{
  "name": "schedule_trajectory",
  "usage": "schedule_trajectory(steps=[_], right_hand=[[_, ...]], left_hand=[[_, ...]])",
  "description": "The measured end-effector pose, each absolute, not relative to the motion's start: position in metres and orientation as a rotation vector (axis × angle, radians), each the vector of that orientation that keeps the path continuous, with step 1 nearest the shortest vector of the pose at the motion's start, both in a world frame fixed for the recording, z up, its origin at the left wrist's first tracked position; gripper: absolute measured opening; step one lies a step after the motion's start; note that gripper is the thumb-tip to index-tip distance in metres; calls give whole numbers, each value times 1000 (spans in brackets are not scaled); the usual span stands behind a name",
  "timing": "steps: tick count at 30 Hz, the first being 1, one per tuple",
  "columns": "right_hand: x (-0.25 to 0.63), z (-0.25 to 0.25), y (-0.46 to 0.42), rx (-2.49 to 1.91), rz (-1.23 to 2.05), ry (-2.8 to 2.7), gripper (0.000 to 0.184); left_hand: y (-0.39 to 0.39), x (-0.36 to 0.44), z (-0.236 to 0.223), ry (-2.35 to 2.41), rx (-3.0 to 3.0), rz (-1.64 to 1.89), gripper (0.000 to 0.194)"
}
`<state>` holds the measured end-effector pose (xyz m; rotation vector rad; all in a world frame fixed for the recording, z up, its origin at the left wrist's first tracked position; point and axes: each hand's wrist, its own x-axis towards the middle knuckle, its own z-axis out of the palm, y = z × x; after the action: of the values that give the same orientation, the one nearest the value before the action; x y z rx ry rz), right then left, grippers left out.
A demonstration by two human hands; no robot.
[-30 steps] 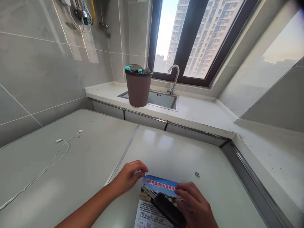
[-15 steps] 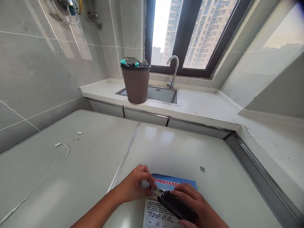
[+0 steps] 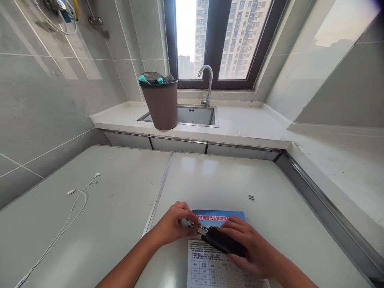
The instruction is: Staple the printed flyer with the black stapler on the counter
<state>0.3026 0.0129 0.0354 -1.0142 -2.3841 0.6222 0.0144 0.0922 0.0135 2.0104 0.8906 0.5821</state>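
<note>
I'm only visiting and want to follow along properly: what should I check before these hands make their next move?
1. Right hand has a grip on the black stapler: ok.
2. Left hand is at the stapler's metal end: ok.
3. Left fingertips hold something small: cannot tell, too little shows.
4. Printed leaflet is fully uncovered: not ok, the stapler and right hand hide part of it.
5. Small grey strips lie apart from both hands: ok, beyond the right hand.
6. White cable is clear of the hands: ok, it lies off to the left.
</note>
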Motion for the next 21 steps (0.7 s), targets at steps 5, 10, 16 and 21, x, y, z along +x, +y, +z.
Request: schedule_trajectory(steps=[5, 10, 16, 21], right_hand=[[302, 38, 12, -1018, 628, -2373, 35], [305, 32, 10, -1025, 667, -2372, 33], [306, 27, 7, -1026, 677, -2353, 35], [306, 30, 5, -1044, 614, -2365, 36]], left_hand=[[93, 14, 12, 767, 2128, 594, 12], [92, 12, 17, 710, 2212, 589, 11], [97, -2, 30, 684, 2301, 468, 17], [100, -6, 25, 667, 2295, 501, 20]])
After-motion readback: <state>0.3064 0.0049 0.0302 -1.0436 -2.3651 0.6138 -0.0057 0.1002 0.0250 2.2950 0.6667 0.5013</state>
